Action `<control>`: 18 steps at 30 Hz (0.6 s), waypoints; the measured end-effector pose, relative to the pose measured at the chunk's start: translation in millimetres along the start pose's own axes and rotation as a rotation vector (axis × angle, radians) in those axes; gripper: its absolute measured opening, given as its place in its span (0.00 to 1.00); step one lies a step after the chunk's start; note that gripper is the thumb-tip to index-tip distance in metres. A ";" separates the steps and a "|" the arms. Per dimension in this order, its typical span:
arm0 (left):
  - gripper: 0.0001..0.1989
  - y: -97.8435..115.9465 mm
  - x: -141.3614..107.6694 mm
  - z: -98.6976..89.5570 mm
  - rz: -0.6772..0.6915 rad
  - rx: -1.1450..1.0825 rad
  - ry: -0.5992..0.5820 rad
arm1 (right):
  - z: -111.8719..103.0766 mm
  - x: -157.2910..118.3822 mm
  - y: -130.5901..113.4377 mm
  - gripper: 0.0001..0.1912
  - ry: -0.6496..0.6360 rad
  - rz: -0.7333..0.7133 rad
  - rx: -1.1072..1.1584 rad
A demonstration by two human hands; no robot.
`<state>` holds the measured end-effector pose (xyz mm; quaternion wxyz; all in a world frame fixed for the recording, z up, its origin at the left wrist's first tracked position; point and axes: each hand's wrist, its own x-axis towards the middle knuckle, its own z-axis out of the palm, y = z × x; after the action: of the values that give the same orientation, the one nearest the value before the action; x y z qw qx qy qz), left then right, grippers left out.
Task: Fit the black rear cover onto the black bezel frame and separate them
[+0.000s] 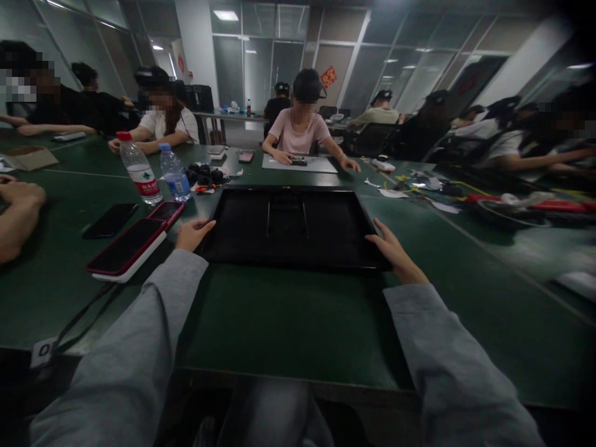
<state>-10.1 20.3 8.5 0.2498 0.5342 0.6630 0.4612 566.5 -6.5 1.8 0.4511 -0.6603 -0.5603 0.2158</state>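
A wide black tray-like panel (242, 233) with a raised rim lies over the green table in front of me. A thin U-shaped wire or outline shows at its middle; I cannot tell if it is a separate part. My left hand (193, 234) grips the panel's left edge, thumb on top and fingers mostly hidden. At the right edge, my right hand (395, 251) holds the rim in the same way. Whether the panel rests flat on the table or is slightly raised I cannot tell.
Left of the panel are phones (128, 245), a dark phone (110, 221) and two water bottles (144, 183). Black parts (205, 175) sit behind them. Cables and tools (419, 181) lie at right. A person (300, 130) sits opposite; another person's arm (18, 211) rests at left.
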 end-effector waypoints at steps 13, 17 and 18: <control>0.30 5.7 -0.4 4.0 -0.081 -0.150 -0.021 | -2.6 -4.0 5.3 0.37 -0.111 0.117 0.253; 0.27 14.7 -5.1 4.8 -0.079 -0.165 -0.016 | 2.8 -3.5 -0.2 0.35 -0.106 0.069 0.264; 0.25 16.2 -5.7 5.2 -0.070 -0.160 -0.007 | 3.4 -3.8 -2.2 0.36 -0.099 0.063 0.270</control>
<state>3.7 16.7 19.5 0.3100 0.4907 0.6415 0.5016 561.5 -8.9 1.1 0.5006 -0.5993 -0.5268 0.3357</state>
